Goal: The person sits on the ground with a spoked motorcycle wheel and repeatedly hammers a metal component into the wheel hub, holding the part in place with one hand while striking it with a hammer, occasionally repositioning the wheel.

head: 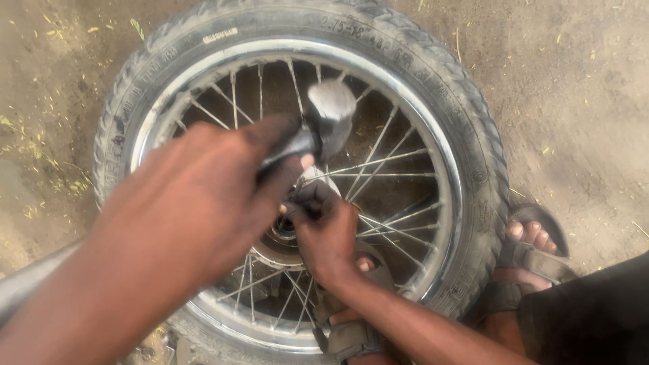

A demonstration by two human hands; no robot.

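Nearest the camera, the left hand (196, 196) is clenched around the dark handle of a hammer (329, 115), whose blurred metal head is raised over the middle of a spoked motorcycle wheel (466, 135). Just beyond, the right hand (324, 233) pinches a small dark tool, too blurred to identify, upright against the hub (284, 236). The wheel lies flat on the dirt ground (581, 88), braced by sandalled feet (524, 253). The tyre sits on the rim and the spokes look whole; judging from the poised hammer, the striking at the hub seems midway, its result hidden.
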